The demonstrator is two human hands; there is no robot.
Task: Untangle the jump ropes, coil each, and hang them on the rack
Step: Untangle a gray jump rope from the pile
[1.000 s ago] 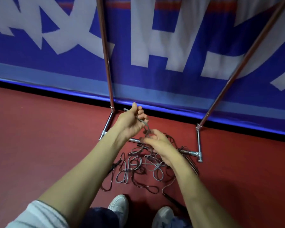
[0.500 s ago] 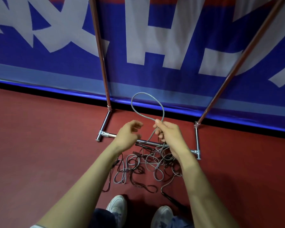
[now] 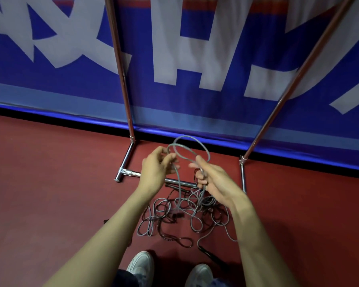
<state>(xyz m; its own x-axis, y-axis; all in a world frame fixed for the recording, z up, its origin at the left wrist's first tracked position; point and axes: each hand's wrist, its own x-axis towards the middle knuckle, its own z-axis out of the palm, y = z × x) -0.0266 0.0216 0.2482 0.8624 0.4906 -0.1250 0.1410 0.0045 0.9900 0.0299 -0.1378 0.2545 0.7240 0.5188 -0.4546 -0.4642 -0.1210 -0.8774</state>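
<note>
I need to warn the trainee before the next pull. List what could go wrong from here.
1. The grey rope, held by the left hand and right hand, runs down into the tangled pile. Pulling up could tighten a knot with the dark rope.
2. Strands lie close to the rack's base bar and might snag on it.
3. The dark rope also trails near the right shoe, so a step could catch it.

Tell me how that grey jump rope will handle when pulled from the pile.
Probably floppy yet springy: the grey jump rope holds rounded loops between the left hand and right hand, while its strands hang limp. Likely light: a loose pinch carries it. It may snag, since it crosses the dark rope in the pile.
</note>
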